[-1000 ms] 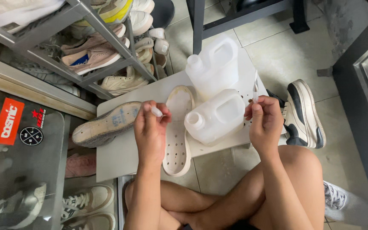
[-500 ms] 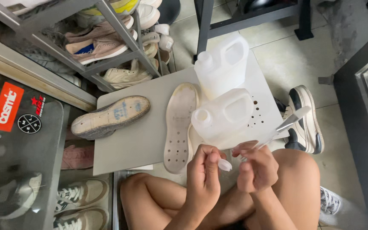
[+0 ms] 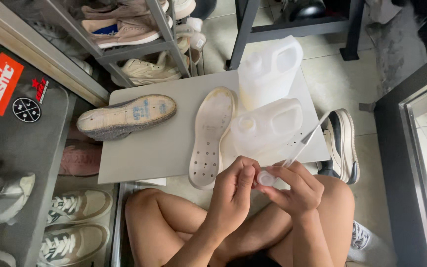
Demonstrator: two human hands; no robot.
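Both hands now sit lower, over the lap, off the worktop (image 3: pixel 164 148). Left hand (image 3: pixel 233 190) and right hand (image 3: pixel 292 190) pinch a small white cap (image 3: pixel 265 178); right also grips a thin clear pipette (image 3: pixel 305 141). Cap probably light, rigid, slippery; hold by its rim.

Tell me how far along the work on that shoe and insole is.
Done: the shoe lies sole up on the grey board, with the white insole out beside it. In hand: the left hand and right hand meet on a small white cap, and the right also holds a thin clear tube. Left: both translucent jugs look untouched, and nothing wet shows on sole or insole.
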